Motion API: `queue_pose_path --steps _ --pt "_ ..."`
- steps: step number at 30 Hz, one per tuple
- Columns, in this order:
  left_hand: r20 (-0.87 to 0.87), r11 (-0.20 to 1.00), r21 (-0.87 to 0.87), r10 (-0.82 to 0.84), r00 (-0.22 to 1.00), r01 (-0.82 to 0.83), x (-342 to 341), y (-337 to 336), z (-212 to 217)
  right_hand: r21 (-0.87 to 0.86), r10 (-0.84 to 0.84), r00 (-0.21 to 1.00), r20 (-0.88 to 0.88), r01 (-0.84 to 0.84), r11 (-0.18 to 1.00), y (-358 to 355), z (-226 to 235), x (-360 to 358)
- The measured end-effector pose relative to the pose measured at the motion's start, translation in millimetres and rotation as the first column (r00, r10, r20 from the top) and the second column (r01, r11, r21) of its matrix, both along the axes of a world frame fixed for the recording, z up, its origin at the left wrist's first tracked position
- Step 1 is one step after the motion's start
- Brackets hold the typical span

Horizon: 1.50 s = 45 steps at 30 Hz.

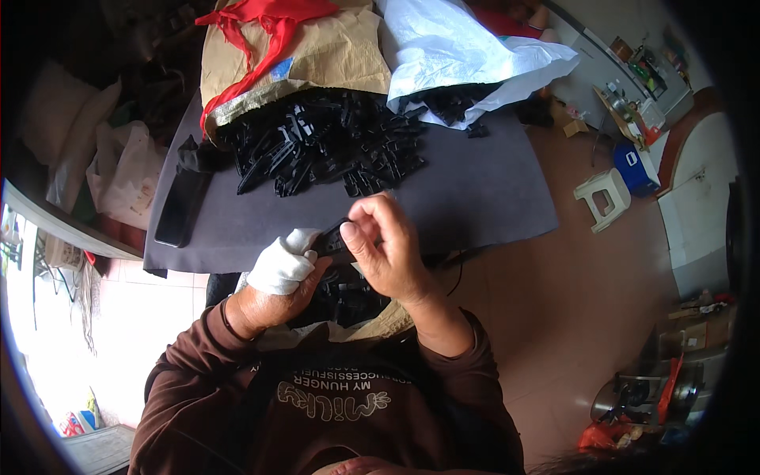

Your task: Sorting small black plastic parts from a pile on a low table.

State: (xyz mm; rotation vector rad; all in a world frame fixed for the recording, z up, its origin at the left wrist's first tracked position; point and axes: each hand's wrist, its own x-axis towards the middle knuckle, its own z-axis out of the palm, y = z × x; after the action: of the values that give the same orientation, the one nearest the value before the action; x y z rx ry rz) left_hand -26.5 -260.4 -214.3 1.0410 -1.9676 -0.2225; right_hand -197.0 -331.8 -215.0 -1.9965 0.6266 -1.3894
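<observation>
A dark black plastic part is held over the table's front edge, between my two hands. My left hand, its fingers wrapped in white cloth or a partial glove, is closed on the part's left side. My right hand has curled fingers, with the thumb tip at the part's upper right end; whether a smaller piece sits under these fingers is hidden. Ahead lies a heap of black plastic pieces spilling from a brown sack. More black parts fill an opened bag in my lap.
A dark grey cloth covers the table. A white sack with black pieces at its mouth stands back right. A black phone lies at the left edge. On the floor to the right are a pale stool and a blue box.
</observation>
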Motion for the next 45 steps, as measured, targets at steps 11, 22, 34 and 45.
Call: queue_pose_path --steps 11,22,34,45 --pt "-0.05 0.977 0.209 -0.023 0.998 0.033 -17.0 4.1 -17.0 -0.323 -0.095 0.992 -0.086 0.063 0.944 -7.9 -24.2 4.5" --pt "-0.144 0.894 0.42 -0.106 0.984 0.158 25.7 -10.5 19.8 0.167 0.418 0.875 -0.244 -0.387 0.907 -16.3 -9.6 -16.3" --pt "0.411 0.873 -0.047 0.46 0.787 -0.485 81.8 -83.4 5.6 -0.402 -0.422 0.756 -0.5 0.228 0.887 -46.7 -20.9 -13.9" --pt "0.305 0.931 0.011 0.345 0.888 -0.366 95.0 -22.0 -14.1 -0.15 -0.199 0.936 -0.291 0.161 0.976 -31.9 -7.8 -20.5"
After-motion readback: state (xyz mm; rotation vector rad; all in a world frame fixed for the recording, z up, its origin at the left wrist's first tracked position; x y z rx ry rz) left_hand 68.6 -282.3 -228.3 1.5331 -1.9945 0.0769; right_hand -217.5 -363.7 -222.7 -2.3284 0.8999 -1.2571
